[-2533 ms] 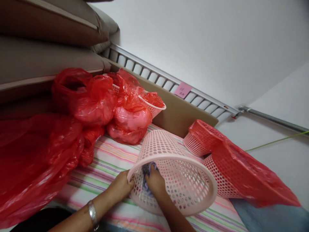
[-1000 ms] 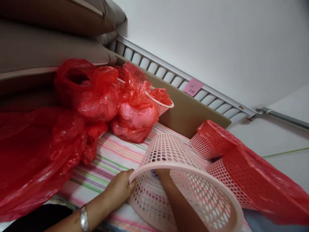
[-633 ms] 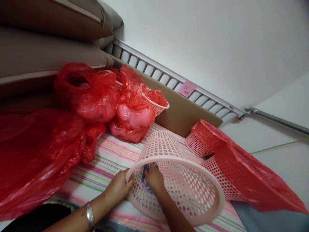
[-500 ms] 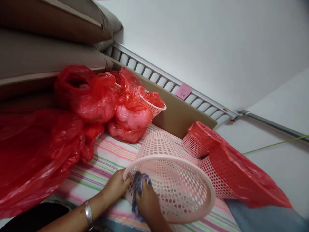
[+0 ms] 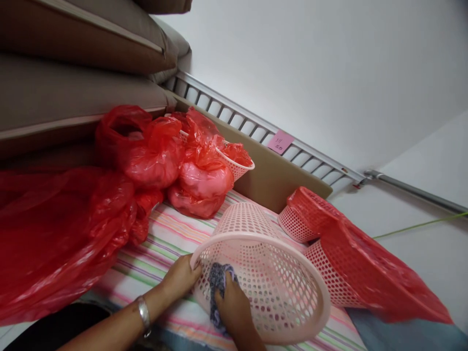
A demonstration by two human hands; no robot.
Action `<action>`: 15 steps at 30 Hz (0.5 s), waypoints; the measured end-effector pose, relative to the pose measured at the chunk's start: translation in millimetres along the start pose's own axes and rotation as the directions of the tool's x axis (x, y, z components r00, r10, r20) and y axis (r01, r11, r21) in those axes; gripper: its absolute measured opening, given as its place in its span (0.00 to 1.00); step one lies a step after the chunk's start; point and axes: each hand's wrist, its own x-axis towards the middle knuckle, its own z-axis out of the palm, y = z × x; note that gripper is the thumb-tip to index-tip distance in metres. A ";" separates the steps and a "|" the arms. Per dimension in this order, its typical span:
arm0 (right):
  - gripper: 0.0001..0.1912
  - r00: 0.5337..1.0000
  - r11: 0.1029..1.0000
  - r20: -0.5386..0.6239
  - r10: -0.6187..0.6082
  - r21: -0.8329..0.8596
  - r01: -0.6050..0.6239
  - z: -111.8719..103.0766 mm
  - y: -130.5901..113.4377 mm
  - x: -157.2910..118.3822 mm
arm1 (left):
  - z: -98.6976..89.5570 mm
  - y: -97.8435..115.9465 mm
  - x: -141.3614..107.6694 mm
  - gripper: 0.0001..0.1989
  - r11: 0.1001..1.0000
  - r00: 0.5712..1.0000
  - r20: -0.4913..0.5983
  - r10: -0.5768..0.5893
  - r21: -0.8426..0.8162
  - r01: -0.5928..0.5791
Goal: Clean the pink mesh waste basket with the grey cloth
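Note:
A pink perforated plastic basket [image 5: 252, 237] lies on its side on the striped sheet, its wide mouth turned toward me. My left hand [image 5: 183, 279] grips the rim on the left, fingers closed around it; a silver bracelet circles that wrist. Inside the mouth, my right hand [image 5: 234, 304] is closed on a bunched grey-purple cloth [image 5: 218, 287], which is against the basket's inner left wall. Part of the cloth and the right fingertips are hidden behind the hand.
Red plastic bags [image 5: 153, 151] and a small basket [image 5: 237, 168] sit at the left back. Baskets lined with a red bag [image 5: 340, 243] stand to the right. A headboard panel [image 5: 263, 183], metal rail [image 5: 234, 111] and pink note [image 5: 280, 142] run behind; folded mattresses [image 5: 73, 87] are stacked left.
The whole view has shifted slightly, so things appear a little further right and lower. Both hands keep their hold; the cloth stays at the basket's inner left side.

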 end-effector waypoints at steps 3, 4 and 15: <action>0.25 0.999 0.999 -0.016 0.028 -0.028 -0.028 0.8 -2.9 24.3 | 0.8 -0.5 0.7 0.14 1.000 1.000 0.000 -0.001 0.002 0.001; 0.25 0.999 0.999 -0.025 0.041 -0.032 -0.042 0.3 -2.6 34.0 | 0.9 -1.1 0.9 0.14 1.000 1.000 -0.001 0.001 0.004 0.000; 0.22 0.986 0.988 -0.072 0.151 0.009 -0.151 -14.4 11.0 141.3 | -2.1 -2.6 -1.7 0.14 0.997 0.998 0.048 -0.033 -0.067 0.037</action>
